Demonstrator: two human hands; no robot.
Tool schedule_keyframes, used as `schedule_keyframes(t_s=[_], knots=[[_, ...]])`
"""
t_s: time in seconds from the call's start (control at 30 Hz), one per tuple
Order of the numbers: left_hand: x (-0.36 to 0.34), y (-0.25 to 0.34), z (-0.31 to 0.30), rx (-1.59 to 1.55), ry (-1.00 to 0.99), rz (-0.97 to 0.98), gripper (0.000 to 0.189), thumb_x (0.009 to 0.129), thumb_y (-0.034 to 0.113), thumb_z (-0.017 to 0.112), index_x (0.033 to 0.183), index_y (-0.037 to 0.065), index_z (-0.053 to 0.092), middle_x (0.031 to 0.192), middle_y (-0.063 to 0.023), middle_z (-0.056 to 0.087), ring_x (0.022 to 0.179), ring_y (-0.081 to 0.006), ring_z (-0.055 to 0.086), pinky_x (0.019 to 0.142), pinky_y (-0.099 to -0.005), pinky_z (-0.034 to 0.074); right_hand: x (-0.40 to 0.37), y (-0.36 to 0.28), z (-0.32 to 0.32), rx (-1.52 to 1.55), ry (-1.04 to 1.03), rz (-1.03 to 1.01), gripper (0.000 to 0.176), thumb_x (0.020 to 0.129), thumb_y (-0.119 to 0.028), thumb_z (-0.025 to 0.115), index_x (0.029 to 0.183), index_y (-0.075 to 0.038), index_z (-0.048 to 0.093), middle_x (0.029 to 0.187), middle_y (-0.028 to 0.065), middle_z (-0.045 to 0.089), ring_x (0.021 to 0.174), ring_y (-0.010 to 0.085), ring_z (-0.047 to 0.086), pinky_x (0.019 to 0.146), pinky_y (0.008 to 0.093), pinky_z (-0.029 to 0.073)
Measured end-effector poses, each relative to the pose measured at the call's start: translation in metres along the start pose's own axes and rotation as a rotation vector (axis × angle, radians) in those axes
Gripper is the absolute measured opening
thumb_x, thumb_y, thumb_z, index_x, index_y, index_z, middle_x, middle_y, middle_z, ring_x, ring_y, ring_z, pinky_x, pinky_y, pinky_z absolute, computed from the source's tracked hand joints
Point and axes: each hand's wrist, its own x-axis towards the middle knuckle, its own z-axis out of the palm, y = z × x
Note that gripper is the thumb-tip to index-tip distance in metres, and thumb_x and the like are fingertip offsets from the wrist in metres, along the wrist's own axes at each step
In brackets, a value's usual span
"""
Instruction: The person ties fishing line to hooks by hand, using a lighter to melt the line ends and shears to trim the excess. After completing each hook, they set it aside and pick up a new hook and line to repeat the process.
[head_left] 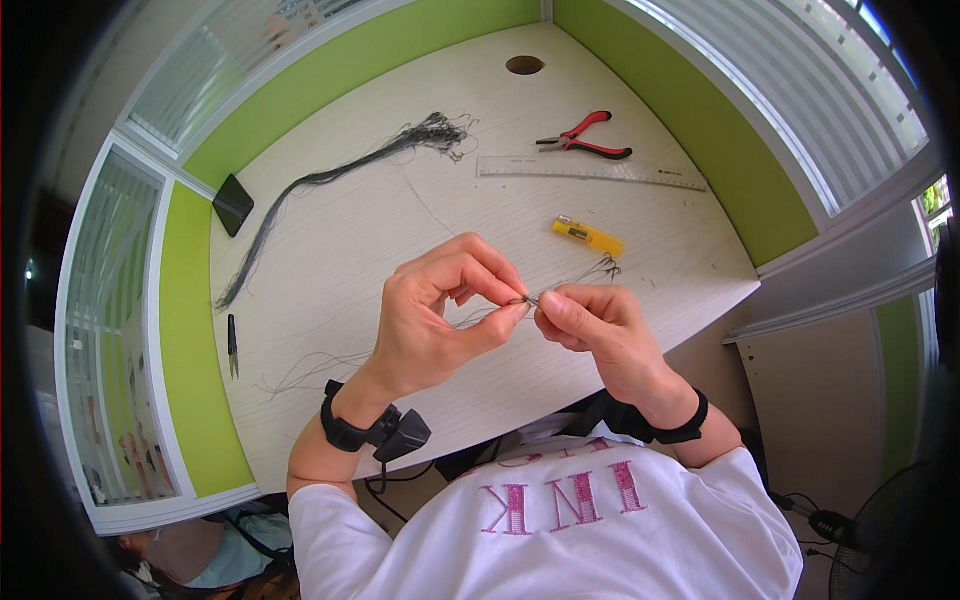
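My left hand (435, 310) pinches a small dark hook-like piece (517, 300) between thumb and forefinger, above the middle of the desk. Touching the same piece from the right, my right hand (600, 330) has its thumb and fingers pressed together; its exact hold is too small to tell. Thin dark threads (325, 368) trail on the desk to the left below my left hand. Just beyond my right hand lie several small dark hooks (608, 266) on thin lines. A yellow cutter (590, 237) rests behind them.
On the white desk (330, 250) lie a long bundle of dark threads (345, 170), red-handled pliers (588, 137), a clear ruler (590, 173) and dark tweezers (233, 346). A black device (233, 205) leans by the green partition. Another person (200, 550) is at the lower left.
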Motion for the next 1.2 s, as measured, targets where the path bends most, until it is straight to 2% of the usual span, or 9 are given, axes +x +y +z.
schedule_keyframes(t_s=[0.1, 0.2, 0.37, 0.53, 0.6, 0.7, 1.07, 1.2], knots=[[-0.0004, -0.0014, 0.0004, -0.026, 0.005, -0.013, 0.012, 0.068, -0.007, 0.066, 0.072, 0.004, 0.06, 0.082, -0.0054, 0.058, 0.072, -0.0087, 0.052, 0.057, -0.021, 0.034, 0.0, -0.001, 0.0008, 0.004, 0.0, 0.025, 0.041, 0.088, -0.041, 0.06, 0.074, -0.002, 0.061, 0.072, -0.0013, 0.052, 0.07, 0.0054, 0.044, 0.064, 0.0208, 0.036], [-0.0006, -0.0036, 0.0003, -0.029, 0.006, -0.026, 0.012, 0.069, -0.007, 0.066, 0.072, 0.003, 0.06, 0.082, -0.0052, 0.058, 0.072, -0.0087, 0.051, 0.057, -0.021, 0.034, 0.001, -0.0007, -0.0002, 0.028, -0.005, 0.044, 0.042, 0.087, -0.042, 0.059, 0.071, -0.004, 0.059, 0.069, -0.0022, 0.05, 0.066, 0.0049, 0.04, 0.06, 0.0207, 0.033], [-0.0002, -0.0025, 0.0015, -0.016, -0.006, -0.022, 0.012, 0.069, -0.007, 0.065, 0.072, 0.003, 0.06, 0.082, -0.0051, 0.058, 0.071, -0.0083, 0.051, 0.058, -0.0208, 0.034, 0.0006, -0.0001, -0.001, -0.009, 0.015, 0.071, 0.042, 0.086, -0.043, 0.06, 0.067, -0.005, 0.057, 0.065, -0.0034, 0.047, 0.059, 0.0046, 0.03, 0.053, 0.0219, 0.024], [-0.0002, -0.0028, 0.0022, 0.001, -0.007, -0.025, 0.012, 0.068, -0.007, 0.065, 0.072, 0.003, 0.06, 0.081, -0.005, 0.058, 0.07, -0.008, 0.05, 0.058, -0.0209, 0.034, 0.0001, -0.0027, 0.0004, 0.003, 0.027, 0.093, 0.043, 0.086, -0.044, 0.06, 0.066, -0.006, 0.058, 0.063, -0.0037, 0.046, 0.058, 0.0043, 0.031, 0.052, 0.0215, 0.024], [0.0011, -0.0059, 0.0027, -0.001, 0.022, 0.032, 0.009, 0.07, -0.001, 0.067, 0.07, 0.005, 0.061, 0.08, -0.002, 0.061, 0.063, -0.0036, 0.046, 0.053, -0.0189, 0.032, -0.0002, -0.0032, -0.0006, 0.009, 0.018, 0.106, 0.043, 0.086, -0.044, 0.061, 0.066, -0.006, 0.058, 0.063, -0.0038, 0.045, 0.058, 0.0042, 0.031, 0.052, 0.0214, 0.024], [0.0009, -0.0057, 0.003, 0.024, 0.009, 0.032, 0.009, 0.069, -0.001, 0.067, 0.07, 0.005, 0.061, 0.08, -0.0019, 0.062, 0.062, -0.0038, 0.046, 0.053, -0.0191, 0.032, 0.001, -0.0009, -0.0019, 0.016, 0.011, 0.12, 0.043, 0.086, -0.045, 0.061, 0.066, -0.006, 0.059, 0.062, -0.0039, 0.045, 0.056, 0.0041, 0.03, 0.051, 0.0212, 0.024], [0.0013, -0.006, 0.0021, 0.03, 0.009, -0.001, 0.008, 0.07, 0.001, 0.068, 0.072, 0.005, 0.062, 0.08, -0.0017, 0.062, 0.066, -0.0048, 0.049, 0.055, -0.0202, 0.034, 0.0021, -0.0075, -0.0051, 0.15, -0.08, 0.278, 0.044, 0.086, -0.048, 0.059, 0.065, -0.008, 0.057, 0.058, -0.0061, 0.04, 0.053, 0.0037, 0.026, 0.048, 0.0206, 0.019], [0.001, -0.0066, 0.0039, 0.057, -0.048, 0.003, 0.007, 0.07, 0.002, 0.067, 0.072, 0.005, 0.061, 0.081, -0.0022, 0.063, 0.067, -0.0055, 0.05, 0.056, -0.0207, 0.034, 0.0007, -0.0077, -0.0054, 0.134, -0.052, 0.251, 0.044, 0.086, -0.046, 0.058, 0.065, -0.008, 0.057, 0.058, -0.0063, 0.04, 0.052, 0.0038, 0.026, 0.048, 0.0205, 0.018]])
